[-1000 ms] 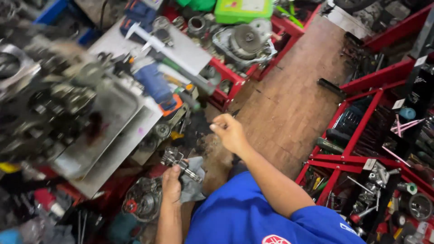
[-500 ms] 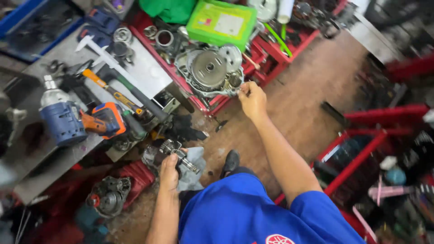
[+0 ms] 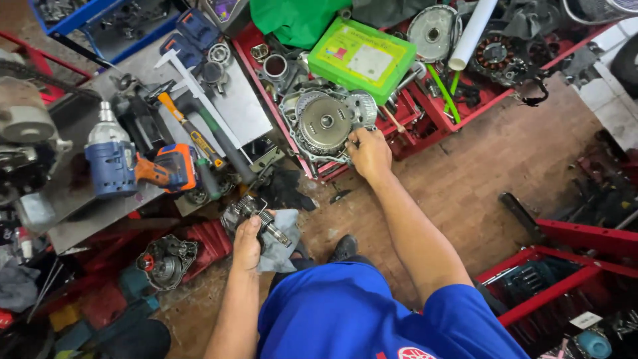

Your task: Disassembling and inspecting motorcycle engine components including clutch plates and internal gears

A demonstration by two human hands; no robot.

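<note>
My left hand (image 3: pixel 247 240) is closed around a metal geared shaft (image 3: pixel 260 217) that rests on a grey rag (image 3: pixel 279 243), low at the centre left. My right hand (image 3: pixel 367 150) stretches forward and grips the edge of a round silver engine cover with a clutch assembly (image 3: pixel 325 123), which lies in a red tray (image 3: pixel 280 123). A green plastic case (image 3: pixel 363 56) sits just behind that engine part.
A metal workbench (image 3: pixel 247 114) at left carries a blue and orange power drill (image 3: pixel 133 170), hammers and a square ruler. Red racks (image 3: pixel 575 269) stand at right. More engine parts (image 3: pixel 165 261) lie on the brown floor (image 3: pixel 492 166).
The view swung left and down. My right hand reached forward from mid-air to the round engine cover in the red tray. My left hand kept hold of the geared shaft.
</note>
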